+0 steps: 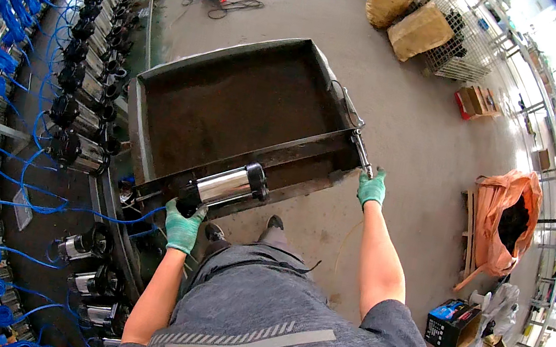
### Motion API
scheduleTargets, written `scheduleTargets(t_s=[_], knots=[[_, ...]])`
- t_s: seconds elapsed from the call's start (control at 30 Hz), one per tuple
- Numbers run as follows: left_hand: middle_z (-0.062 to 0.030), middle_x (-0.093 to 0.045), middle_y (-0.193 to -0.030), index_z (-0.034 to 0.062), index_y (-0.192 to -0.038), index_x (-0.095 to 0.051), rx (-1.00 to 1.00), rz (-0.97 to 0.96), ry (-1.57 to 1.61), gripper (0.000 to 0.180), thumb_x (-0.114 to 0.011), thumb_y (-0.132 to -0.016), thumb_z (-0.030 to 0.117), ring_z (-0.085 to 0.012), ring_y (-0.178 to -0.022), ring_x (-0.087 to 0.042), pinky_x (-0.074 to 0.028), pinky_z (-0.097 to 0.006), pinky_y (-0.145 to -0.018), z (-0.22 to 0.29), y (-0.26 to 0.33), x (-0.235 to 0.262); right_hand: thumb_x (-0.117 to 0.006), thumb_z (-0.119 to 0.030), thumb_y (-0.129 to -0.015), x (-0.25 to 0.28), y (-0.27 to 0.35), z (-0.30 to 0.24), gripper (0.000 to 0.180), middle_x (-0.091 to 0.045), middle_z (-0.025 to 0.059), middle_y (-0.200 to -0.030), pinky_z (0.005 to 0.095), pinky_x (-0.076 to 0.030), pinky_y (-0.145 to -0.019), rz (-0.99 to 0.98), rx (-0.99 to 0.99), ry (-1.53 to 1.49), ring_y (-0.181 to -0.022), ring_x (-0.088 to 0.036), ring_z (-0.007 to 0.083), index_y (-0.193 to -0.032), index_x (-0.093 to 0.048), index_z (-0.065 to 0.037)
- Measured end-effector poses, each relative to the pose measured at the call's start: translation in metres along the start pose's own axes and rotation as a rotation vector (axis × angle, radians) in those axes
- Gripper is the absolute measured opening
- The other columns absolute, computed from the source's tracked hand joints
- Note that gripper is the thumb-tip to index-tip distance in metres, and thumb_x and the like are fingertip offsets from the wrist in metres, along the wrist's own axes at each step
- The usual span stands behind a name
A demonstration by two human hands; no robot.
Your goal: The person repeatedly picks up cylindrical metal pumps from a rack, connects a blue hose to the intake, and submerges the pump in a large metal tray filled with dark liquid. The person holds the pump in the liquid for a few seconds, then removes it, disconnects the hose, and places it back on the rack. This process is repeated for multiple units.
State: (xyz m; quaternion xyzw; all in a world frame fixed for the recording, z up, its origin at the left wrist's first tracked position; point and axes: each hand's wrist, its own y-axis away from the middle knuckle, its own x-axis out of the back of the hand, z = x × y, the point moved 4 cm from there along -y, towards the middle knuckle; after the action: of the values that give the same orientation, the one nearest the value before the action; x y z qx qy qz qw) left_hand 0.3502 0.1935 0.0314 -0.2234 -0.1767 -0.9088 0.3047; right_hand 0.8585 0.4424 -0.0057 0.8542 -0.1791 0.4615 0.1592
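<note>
Two hands in green gloves are busy at a big dark tub with a raised rim. Our left hand is closed around the black end of a shiny pump, or what looks like one. Some of our fingertips are hidden, so we cannot see the whole grip. The pump lies on its side, tilted, across the bars at the near edge of the tub. Its other black end points up and to the right.

Our right hand is closed around the low end of a shiny metal tool at the tub's right corner. The tool is well apart from the pump. A blue cord runs from the left side up to near our left hand. More pumps like ours stand in a long row on the left.

We think the step in hand is keeping the pump steady with one hand while the other has the tool. We judge that the next move calls for a firm left hand, so the round pump does not roll, and a slow, careful right hand, so the tool does not bump the tub.
</note>
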Motion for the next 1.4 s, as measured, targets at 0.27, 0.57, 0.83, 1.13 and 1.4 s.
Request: scheduleTargets(t_s=[0.27, 0.57, 0.83, 1.13, 1.4], knots=[[-0.0172, -0.070, -0.113, -0.0029, -0.123, -0.051, -0.060, -0.012, -0.202, 0.068, -0.092, -0.079, 0.029, -0.0262, -0.101, -0.067, -0.053, -0.038, -0.093, 0.025, -0.001, 0.008, -0.071, -0.023, -0.097, -0.054, -0.026, 0.013, 0.028, -0.060, 0.0050, -0.071, 0.0354, -0.050, -0.047, -0.188, -0.215, -0.694, -0.052, -0.058, 0.0174, -0.121, -0.059, -0.013], [-0.0196, -0.073, -0.106, -0.0023, -0.120, -0.053, -0.057, -0.031, -0.229, 0.067, -0.094, -0.075, 0.025, -0.0308, -0.095, -0.070, -0.055, -0.040, -0.088, 0.004, -0.010, 0.012, -0.061, -0.014, -0.103, -0.018, 0.043, -0.053, 0.021, -0.057, -0.0004, -0.071, 0.0275, -0.043, -0.046, -0.523, 0.010, -0.913, -0.051, -0.052, 0.0108, -0.122, -0.068, -0.008], [-0.0210, -0.072, -0.107, -0.0039, -0.122, -0.050, -0.064, -0.088, -0.183, 0.070, -0.094, -0.076, 0.027, -0.0321, -0.097, -0.069, -0.054, -0.040, -0.089, -0.010, -0.018, 0.010, -0.057, -0.011, -0.105, -0.041, 0.130, -0.116, 0.022, -0.066, 0.0049, -0.084, 0.0306, -0.053, -0.057, -1.010, 0.201, -0.775, -0.064, -0.061, 0.0139, -0.124, -0.063, -0.002], [-0.0181, -0.072, -0.103, -0.0031, -0.120, -0.051, 0.009, -0.071, -0.232, 0.070, -0.095, -0.075, 0.029, -0.0299, -0.094, -0.069, -0.054, -0.039, -0.088, 0.010, -0.012, 0.012, -0.058, -0.015, -0.104, -0.068, 0.128, -0.141, 0.023, -0.065, 0.0018, -0.085, 0.0308, -0.050, -0.058, -1.146, 0.269, -0.652, -0.069, -0.058, 0.0116, -0.122, -0.066, -0.004], [-0.0184, -0.073, -0.109, -0.0028, -0.121, -0.051, 0.025, -0.095, -0.239, 0.068, -0.093, -0.077, 0.029, -0.0294, -0.098, -0.069, -0.054, -0.039, -0.091, 0.019, -0.009, 0.014, -0.047, -0.037, -0.106, -0.087, 0.113, -0.152, 0.039, -0.072, 0.0204, -0.099, 0.0497, -0.055, -0.077, -0.836, 0.626, 0.030, -0.086, -0.068, 0.0386, -0.111, -0.068, -0.004]])
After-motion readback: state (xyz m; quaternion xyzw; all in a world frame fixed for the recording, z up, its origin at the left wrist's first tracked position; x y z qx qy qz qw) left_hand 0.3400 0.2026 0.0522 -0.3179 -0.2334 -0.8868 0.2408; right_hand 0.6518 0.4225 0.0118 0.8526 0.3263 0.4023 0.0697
